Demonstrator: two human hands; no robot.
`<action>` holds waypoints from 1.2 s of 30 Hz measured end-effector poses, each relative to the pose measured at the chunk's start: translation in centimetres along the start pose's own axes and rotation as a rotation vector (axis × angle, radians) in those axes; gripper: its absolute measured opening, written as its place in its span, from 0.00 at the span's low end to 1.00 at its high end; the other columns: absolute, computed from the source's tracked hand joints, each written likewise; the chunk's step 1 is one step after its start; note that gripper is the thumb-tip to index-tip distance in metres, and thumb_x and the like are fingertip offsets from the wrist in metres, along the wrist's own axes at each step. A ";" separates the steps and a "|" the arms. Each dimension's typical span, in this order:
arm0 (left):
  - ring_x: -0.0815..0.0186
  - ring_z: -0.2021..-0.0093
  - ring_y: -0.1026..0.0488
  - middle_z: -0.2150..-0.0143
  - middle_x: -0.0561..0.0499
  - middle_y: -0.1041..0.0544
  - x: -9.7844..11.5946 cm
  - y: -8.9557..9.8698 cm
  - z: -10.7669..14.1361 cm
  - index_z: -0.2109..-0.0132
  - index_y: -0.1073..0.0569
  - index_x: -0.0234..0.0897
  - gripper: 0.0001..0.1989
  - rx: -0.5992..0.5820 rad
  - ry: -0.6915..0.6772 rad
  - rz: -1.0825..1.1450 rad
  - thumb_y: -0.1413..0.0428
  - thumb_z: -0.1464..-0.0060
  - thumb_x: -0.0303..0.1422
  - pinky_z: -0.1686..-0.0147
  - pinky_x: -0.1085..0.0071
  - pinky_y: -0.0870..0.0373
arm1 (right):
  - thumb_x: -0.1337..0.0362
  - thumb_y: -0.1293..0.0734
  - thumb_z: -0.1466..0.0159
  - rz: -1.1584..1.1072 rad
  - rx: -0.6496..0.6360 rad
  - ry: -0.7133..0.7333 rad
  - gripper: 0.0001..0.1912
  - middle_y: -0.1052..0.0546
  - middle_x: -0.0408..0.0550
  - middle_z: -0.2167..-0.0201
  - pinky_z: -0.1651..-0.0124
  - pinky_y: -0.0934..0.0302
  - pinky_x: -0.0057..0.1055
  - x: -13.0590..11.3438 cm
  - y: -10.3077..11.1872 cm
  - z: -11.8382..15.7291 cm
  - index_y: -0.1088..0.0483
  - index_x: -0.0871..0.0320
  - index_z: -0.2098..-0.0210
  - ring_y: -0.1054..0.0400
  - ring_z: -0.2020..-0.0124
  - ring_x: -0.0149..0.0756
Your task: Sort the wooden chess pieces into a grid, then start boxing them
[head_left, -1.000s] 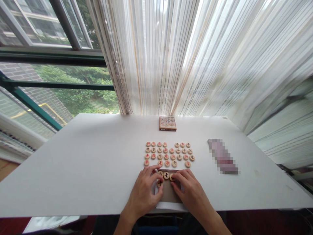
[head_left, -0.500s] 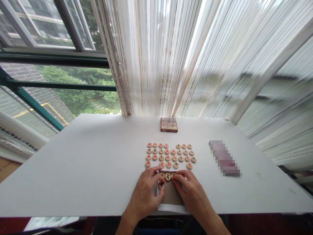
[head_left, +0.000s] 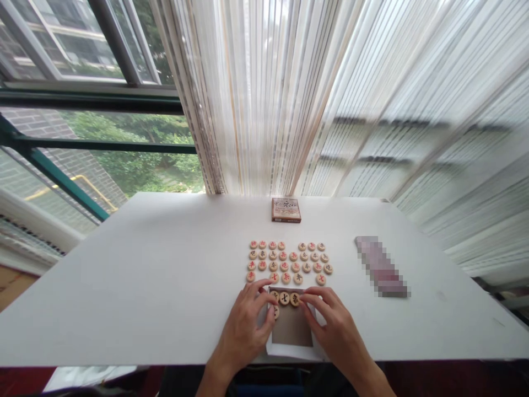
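A shallow open box tray [head_left: 291, 351] with white walls and a brown bottom lies at the near edge of the table. Three round wooden Chinese chess pieces line its far end; the middle one [head_left: 284, 298] bears a black character. Below that row is another black-lettered chess piece [head_left: 276, 312], pinched between the thumb and index finger of my left hand [head_left: 249, 322]. My right hand [head_left: 335, 322] has its thumb and fingers apart beside the row's right-hand chess piece [head_left: 295, 299], its fingertips close to that piece's edge.
Beyond the tray, several red and black chess pieces [head_left: 284, 266] lie in rough rows on the white table [head_left: 157, 286]. A printed box lid [head_left: 286, 210] lies near the back edge. At the right is a pixelated pinkish object [head_left: 382, 266]. Curtains [head_left: 264, 110] hang behind the table.
My right fingers have opened and drawn slightly right, off the row's right-hand chess piece, whose face now shows. My left hand stays at the lower piece.
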State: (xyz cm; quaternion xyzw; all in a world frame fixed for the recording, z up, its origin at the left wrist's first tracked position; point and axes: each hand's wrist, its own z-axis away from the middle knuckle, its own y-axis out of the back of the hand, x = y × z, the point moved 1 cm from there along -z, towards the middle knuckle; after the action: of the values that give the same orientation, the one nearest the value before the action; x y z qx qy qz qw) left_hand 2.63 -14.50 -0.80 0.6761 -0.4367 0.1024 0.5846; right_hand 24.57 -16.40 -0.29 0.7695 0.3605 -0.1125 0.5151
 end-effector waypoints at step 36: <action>0.53 0.46 0.29 0.45 0.44 0.29 0.5 0.0 -0.3 0.54 0.32 0.42 0.14 0.000 0.030 -0.040 0.43 0.48 0.25 0.48 0.55 0.29 | 0.54 0.37 0.30 -0.142 0.154 -0.372 0.14 0.18 0.49 0.64 0.61 0.30 0.32 5.2 2.3 2.3 0.24 0.55 0.60 0.24 0.65 0.40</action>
State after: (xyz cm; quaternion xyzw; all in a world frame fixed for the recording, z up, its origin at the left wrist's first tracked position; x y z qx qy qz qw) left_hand 3.06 -14.44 -0.41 0.6830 -0.4145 0.1008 0.5929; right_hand 30.33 -16.63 -2.53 0.7454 0.3028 -0.3157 0.5031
